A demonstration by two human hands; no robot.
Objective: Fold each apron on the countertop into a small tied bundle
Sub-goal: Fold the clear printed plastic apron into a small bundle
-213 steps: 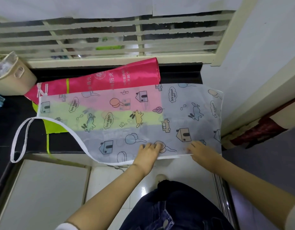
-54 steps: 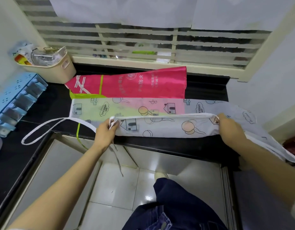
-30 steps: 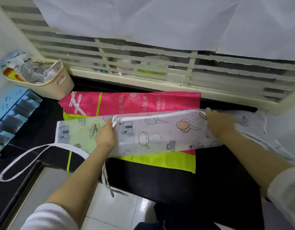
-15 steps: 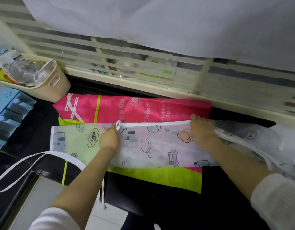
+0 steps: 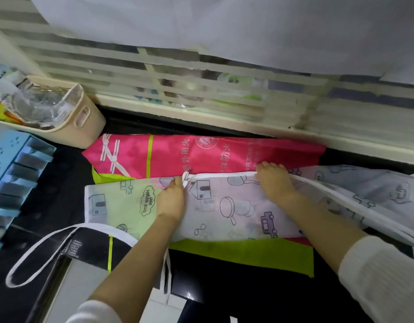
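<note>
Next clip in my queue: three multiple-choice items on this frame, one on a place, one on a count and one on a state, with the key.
1. Where does the beige basket stand?
A. at the counter's left rear, by the window
B. on the floor
C. on a chair

2. How many aprons lie on the countertop?
A. one
B. two
C. four

3. What state is the printed apron in?
A. tied in a bundle
B. hanging from a hook
C. folded over lengthwise, not yet tied

Key:
1 A: it sits under the window grille, beside the left end of the pink apron.
2 B: the printed one lies over the pink one.
3 C: the left hand and right hand hold its white-bound edge, and its neck loop trails loose.
</note>
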